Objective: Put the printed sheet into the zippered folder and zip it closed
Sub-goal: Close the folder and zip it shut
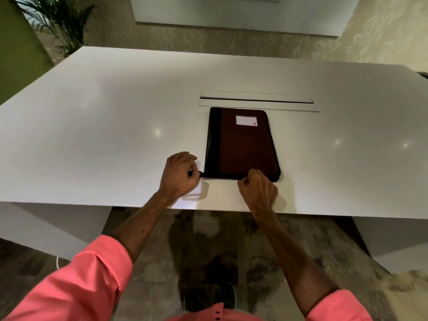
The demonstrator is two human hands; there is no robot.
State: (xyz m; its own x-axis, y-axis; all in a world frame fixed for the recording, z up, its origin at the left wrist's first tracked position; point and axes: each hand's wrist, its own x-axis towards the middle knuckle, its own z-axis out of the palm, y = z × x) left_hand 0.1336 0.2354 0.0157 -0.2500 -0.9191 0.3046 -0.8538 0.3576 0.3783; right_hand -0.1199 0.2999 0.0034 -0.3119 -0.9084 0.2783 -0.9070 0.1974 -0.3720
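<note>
A brown zippered folder [245, 144] with a black spine and a white label lies closed and flat on the white table [92, 135], near its front edge. My left hand [179, 176] pinches the folder's near left corner at the black zipper end. My right hand [258, 188] is closed on the zipper along the folder's near edge, right of the middle. A white sheet [196, 188] lies on the table under my left hand, mostly hidden by it.
A long cable slot with a flap [257, 101] is set into the table just beyond the folder. A potted palm [62, 22] stands at the far left. My shoe [210, 297] shows on the patterned carpet below the table's edge.
</note>
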